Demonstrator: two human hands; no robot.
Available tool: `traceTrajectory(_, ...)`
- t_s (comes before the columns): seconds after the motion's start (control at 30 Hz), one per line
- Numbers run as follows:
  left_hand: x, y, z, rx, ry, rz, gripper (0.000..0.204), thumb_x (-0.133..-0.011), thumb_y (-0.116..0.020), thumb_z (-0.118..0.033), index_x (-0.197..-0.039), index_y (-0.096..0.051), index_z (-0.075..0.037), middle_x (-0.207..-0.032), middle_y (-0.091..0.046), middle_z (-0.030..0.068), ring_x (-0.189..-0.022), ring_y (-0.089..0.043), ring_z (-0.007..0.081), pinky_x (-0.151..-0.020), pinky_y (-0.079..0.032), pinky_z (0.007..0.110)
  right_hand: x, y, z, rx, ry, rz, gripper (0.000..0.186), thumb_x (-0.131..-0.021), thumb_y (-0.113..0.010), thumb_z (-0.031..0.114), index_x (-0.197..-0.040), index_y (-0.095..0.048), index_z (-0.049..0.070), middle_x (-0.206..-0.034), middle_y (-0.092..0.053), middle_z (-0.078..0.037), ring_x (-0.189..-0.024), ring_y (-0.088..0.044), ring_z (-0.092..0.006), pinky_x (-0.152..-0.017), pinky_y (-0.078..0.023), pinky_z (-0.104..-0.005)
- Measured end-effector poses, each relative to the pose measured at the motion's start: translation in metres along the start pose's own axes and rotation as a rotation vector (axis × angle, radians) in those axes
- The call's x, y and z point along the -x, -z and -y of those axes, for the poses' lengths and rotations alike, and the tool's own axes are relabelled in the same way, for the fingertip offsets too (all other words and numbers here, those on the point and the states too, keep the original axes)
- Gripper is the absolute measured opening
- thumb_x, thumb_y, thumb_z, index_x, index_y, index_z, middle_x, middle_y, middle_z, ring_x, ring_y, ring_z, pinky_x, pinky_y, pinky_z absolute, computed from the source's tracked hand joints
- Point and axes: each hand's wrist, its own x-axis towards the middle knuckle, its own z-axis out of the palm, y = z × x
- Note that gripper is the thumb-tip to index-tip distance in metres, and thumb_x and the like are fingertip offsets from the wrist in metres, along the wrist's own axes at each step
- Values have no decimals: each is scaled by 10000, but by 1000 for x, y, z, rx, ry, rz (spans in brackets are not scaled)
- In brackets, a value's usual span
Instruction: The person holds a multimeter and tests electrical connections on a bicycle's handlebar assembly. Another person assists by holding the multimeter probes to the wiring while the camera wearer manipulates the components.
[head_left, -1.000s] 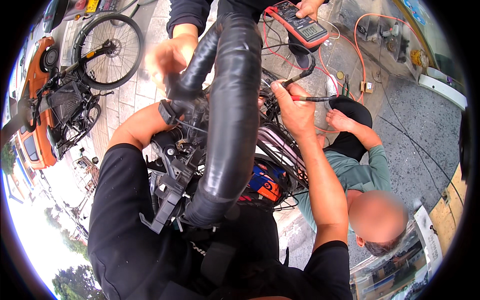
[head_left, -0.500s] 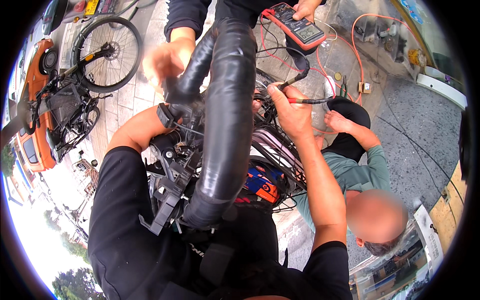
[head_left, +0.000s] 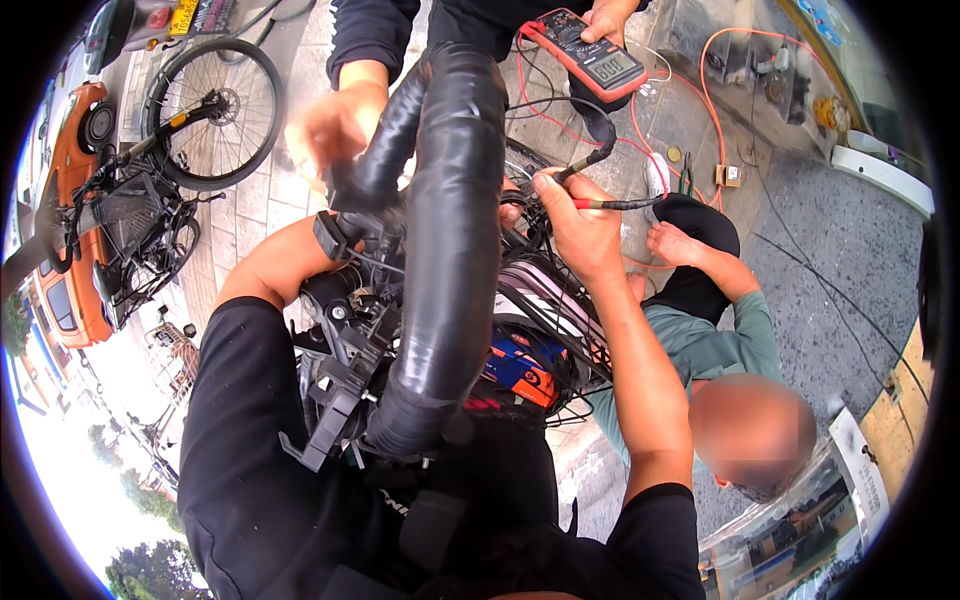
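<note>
My right hand (head_left: 583, 228) is closed on a pair of multimeter probes, a red-and-black probe (head_left: 625, 204) and a black probe (head_left: 590, 157). Their tips point into dark parts around a bicycle wheel (head_left: 528, 165). My left forearm (head_left: 278, 265) passes behind a thick black taped tube (head_left: 452, 240); fingertips that look like my left hand's (head_left: 510, 213) show just beyond it, beside those parts. What they grip is hidden. Opposite me, another person's hand (head_left: 603, 22) holds a red multimeter (head_left: 590, 55) with thin leads. That person's other hand (head_left: 340, 125) is blurred near the tube.
A person in a green shirt (head_left: 715, 340) crouches at right. Below my right forearm is a blue-and-orange package (head_left: 525, 365) by a wire basket (head_left: 585, 345). A parked bicycle (head_left: 215, 115) and orange car (head_left: 75, 210) are at left. An orange cable (head_left: 712, 90) crosses the ground.
The multimeter's display reading has changed, and the meter has shifted slightly. My right hand stays almost still with the probes. The crouching person's head has moved a little.
</note>
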Motion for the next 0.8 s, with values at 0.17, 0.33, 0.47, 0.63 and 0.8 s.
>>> traceTrajectory(0.17, -1, -2, 1, 43, -21, 12, 190, -1023, -740, -40, -1186, -726, 57, -1016, -783, 112, -909, -722, 131, -829, -595, 289, 1, -1, -2, 46, 48, -25, 187, -1040, -725, 161, -1028, -749, -24, -806, -708, -43, -752, -611, -82, -675, -505, -286)
traceTrajectory(0.33, 0, 13, 36, 313, 169, -114, 187, -1024, -741, -46, -1183, -725, 51, -1021, -782, 103, -922, -720, 131, -838, -590, 289, -1, -3, -4, 45, 62, -18, 188, -1035, -732, 165, -1020, -751, -21, -784, -695, -34, -728, -589, -81, -654, -489, -288)
traceTrajectory(0.47, 2, -4, -5, -44, -19, -2, 193, -1024, -741, -48, -1191, -722, 46, -1034, -782, 99, -939, -723, 136, -848, -588, 291, 1, -1, -4, 44, 44, -38, 192, -1032, -738, 175, -1020, -756, -16, -768, -687, -28, -713, -574, -79, -638, -477, -292)
traceTrajectory(0.63, 3, -4, -5, -30, -18, -10, 192, -1021, -743, -45, -1188, -718, 47, -1041, -782, 102, -952, -731, 142, -850, -591, 290, 2, -1, 0, 58, 50, -51, 194, -1027, -745, 180, -1019, -761, -13, -758, -681, -24, -703, -568, -78, -628, -470, -294)
traceTrajectory(0.8, 2, -4, -2, 7, -18, -33, 190, -1017, -745, -35, -1184, -710, 48, -1047, -781, 108, -953, -739, 144, -850, -597, 287, 2, -1, -4, 41, 68, -68, 188, -1023, -749, 174, -1019, -762, -13, -760, -684, -24, -706, -569, -77, -632, -470, -291)
